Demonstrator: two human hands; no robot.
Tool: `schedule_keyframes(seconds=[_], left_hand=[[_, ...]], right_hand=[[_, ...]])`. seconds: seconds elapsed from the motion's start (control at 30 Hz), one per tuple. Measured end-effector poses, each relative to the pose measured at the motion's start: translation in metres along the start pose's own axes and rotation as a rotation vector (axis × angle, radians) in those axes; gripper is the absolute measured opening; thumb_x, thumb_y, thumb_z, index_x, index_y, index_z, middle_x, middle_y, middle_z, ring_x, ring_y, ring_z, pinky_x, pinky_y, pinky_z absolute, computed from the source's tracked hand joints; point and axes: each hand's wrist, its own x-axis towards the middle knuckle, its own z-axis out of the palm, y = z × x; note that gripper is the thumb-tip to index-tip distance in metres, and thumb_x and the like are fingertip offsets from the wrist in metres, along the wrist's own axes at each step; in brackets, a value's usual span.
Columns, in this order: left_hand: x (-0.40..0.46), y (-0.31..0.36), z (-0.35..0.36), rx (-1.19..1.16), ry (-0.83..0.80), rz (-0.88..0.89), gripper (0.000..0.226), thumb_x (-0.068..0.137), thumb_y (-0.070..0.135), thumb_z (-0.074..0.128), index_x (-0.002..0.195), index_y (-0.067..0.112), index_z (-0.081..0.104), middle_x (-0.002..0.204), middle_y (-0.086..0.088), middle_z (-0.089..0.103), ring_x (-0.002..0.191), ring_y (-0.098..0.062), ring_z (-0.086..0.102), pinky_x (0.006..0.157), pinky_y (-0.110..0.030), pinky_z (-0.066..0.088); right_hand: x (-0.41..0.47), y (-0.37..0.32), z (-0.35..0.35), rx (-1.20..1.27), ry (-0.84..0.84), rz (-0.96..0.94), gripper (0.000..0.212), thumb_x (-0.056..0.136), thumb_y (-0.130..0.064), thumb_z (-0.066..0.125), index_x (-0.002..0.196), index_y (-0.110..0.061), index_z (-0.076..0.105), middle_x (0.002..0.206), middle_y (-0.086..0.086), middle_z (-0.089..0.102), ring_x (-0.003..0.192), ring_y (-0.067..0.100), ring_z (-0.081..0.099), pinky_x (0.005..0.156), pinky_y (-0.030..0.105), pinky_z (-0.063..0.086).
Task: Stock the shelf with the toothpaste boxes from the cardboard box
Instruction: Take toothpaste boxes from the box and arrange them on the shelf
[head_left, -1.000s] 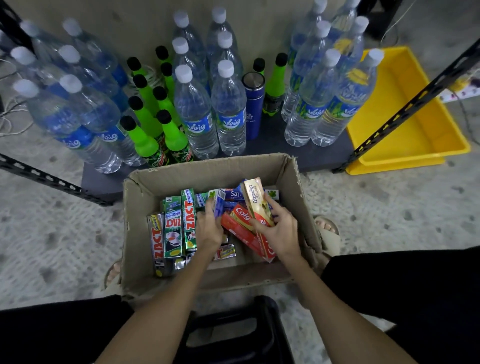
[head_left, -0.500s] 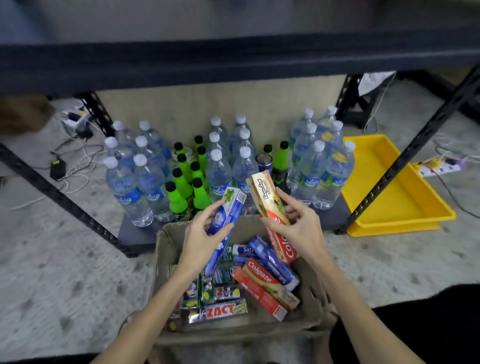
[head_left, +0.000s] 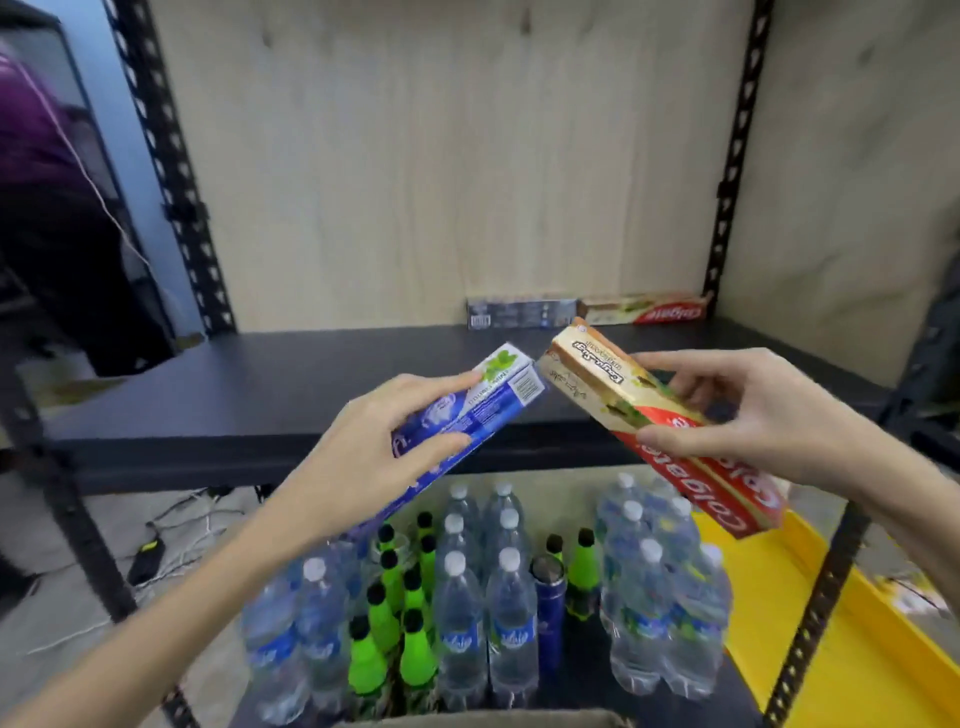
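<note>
Pale plywood backs a black metal rack whose dark, matte shelf board (head_left: 291, 384) runs across the frame at chest height, with two toothpaste cartons already laid end to end against the rear panel: a grey-blue carton (head_left: 521, 313) and a cream-and-red Colgate carton (head_left: 644, 308). A person's left hand (head_left: 374, 452) is closed round a long blue-and-white toothpaste box with a green leaf print (head_left: 478, 410), thumb on one face and fingers on the opposite edge, its far end tilted up over the shelf's front lip. The right hand (head_left: 769, 415) pinches a cream-and-red Colgate toothpaste box (head_left: 649, 421), held slanting with its far end close beside the blue box's tip. Both cartons are smooth, glossy, thin card, and neither rests on the shelf yet. Below, clear plastic water bottles with white caps (head_left: 506, 623), bright green bottles with black caps (head_left: 415, 644) and a dark blue metal flask (head_left: 549, 608) crowd the lower shelf, beside a yellow plastic tray (head_left: 852, 639); the brown cardboard box's rim (head_left: 488, 719) barely shows at the bottom edge. The likely risks: the two box ends clashing as they go in together, a slick carton slipping from the light right-hand pinch onto the bottles, or either pushing the stocked cartons askew.
</note>
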Motion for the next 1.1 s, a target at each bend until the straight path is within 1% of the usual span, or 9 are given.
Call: schedule_keyframes(seconds=[0.2, 0.3, 0.37, 0.47, 0.57, 0.7, 0.8, 0.93, 1.1], left_hand=[[0.098, -0.034, -0.001, 0.252, -0.201, 0.021, 0.046, 0.099, 0.035, 0.058, 0.142, 0.049, 0.048, 0.111, 0.015, 0.060, 0.092, 0.013, 0.050, 0.079, -0.013, 0.034], [0.139, -0.056, 0.017, 0.298, -0.313, 0.013, 0.045, 0.100, 0.031, 0.058, 0.140, 0.049, 0.049, 0.131, 0.014, 0.058, 0.107, 0.008, 0.050, 0.096, -0.019, 0.040], [0.161, -0.069, 0.032, 0.292, -0.337, 0.004, 0.045, 0.100, 0.029, 0.058, 0.139, 0.048, 0.050, 0.139, 0.017, 0.055, 0.119, 0.001, 0.049, 0.106, -0.029, 0.041], [0.189, -0.089, 0.058, 0.271, -0.299, 0.004, 0.044, 0.100, 0.030, 0.058, 0.139, 0.047, 0.048, 0.143, 0.021, 0.052, 0.129, -0.003, 0.047, 0.110, -0.035, 0.040], [0.213, -0.109, 0.082, 0.348, -0.204, 0.032, 0.044, 0.100, 0.031, 0.056, 0.140, 0.049, 0.048, 0.135, 0.020, 0.057, 0.123, -0.008, 0.049, 0.106, -0.037, 0.040], [0.246, -0.138, 0.112, 0.368, -0.091, 0.061, 0.041, 0.097, 0.044, 0.048, 0.137, 0.048, 0.054, 0.125, 0.013, 0.058, 0.120, -0.016, 0.045, 0.108, -0.039, 0.033], [0.267, -0.154, 0.128, 0.392, -0.012, 0.048, 0.044, 0.091, 0.050, 0.042, 0.134, 0.052, 0.055, 0.115, 0.007, 0.048, 0.116, -0.018, 0.040, 0.108, -0.034, 0.029], [0.283, -0.162, 0.136, 0.364, 0.024, 0.069, 0.040, 0.099, 0.037, 0.055, 0.139, 0.044, 0.054, 0.114, 0.009, 0.043, 0.111, -0.013, 0.035, 0.096, -0.023, 0.023], [0.287, -0.164, 0.130, 0.218, 0.062, 0.108, 0.054, 0.088, 0.038, 0.067, 0.139, 0.039, 0.049, 0.106, 0.012, 0.055, 0.105, -0.012, 0.048, 0.099, -0.033, 0.041]], right_hand=[[0.074, 0.039, -0.036, -0.220, -0.139, 0.037, 0.061, 0.072, -0.058, 0.079, 0.128, -0.039, 0.063, 0.103, -0.012, 0.068, 0.087, 0.007, 0.065, 0.080, 0.023, 0.054], [0.107, 0.073, -0.036, -0.316, -0.247, 0.079, 0.053, 0.086, -0.050, 0.072, 0.136, -0.041, 0.057, 0.130, -0.017, 0.062, 0.115, 0.001, 0.057, 0.106, 0.030, 0.045], [0.126, 0.099, -0.034, -0.357, -0.239, 0.103, 0.048, 0.091, -0.046, 0.067, 0.137, -0.046, 0.053, 0.141, -0.021, 0.054, 0.132, 0.006, 0.047, 0.119, 0.043, 0.027], [0.147, 0.134, -0.029, -0.415, -0.138, 0.081, 0.040, 0.095, -0.043, 0.062, 0.130, -0.059, 0.051, 0.145, -0.022, 0.049, 0.140, 0.012, 0.036, 0.109, 0.040, 0.016], [0.164, 0.168, -0.027, -0.393, -0.059, 0.049, 0.038, 0.097, -0.038, 0.060, 0.124, -0.064, 0.051, 0.143, -0.022, 0.047, 0.136, 0.013, 0.027, 0.098, 0.034, 0.014], [0.190, 0.209, -0.027, -0.288, 0.083, 0.023, 0.034, 0.091, -0.039, 0.069, 0.119, -0.058, 0.062, 0.127, -0.009, 0.049, 0.127, 0.016, 0.037, 0.112, 0.044, 0.026], [0.211, 0.227, -0.029, -0.220, 0.120, 0.010, 0.042, 0.087, -0.031, 0.076, 0.123, -0.048, 0.063, 0.113, -0.001, 0.054, 0.111, 0.014, 0.052, 0.109, 0.039, 0.039], [0.233, 0.244, -0.028, -0.255, 0.160, -0.011, 0.051, 0.083, -0.027, 0.079, 0.127, -0.043, 0.060, 0.109, 0.004, 0.055, 0.103, 0.017, 0.056, 0.098, 0.028, 0.043], [0.238, 0.251, -0.028, -0.292, 0.198, 0.021, 0.054, 0.082, -0.033, 0.079, 0.133, -0.024, 0.063, 0.115, 0.004, 0.054, 0.099, 0.013, 0.055, 0.088, 0.019, 0.037]])
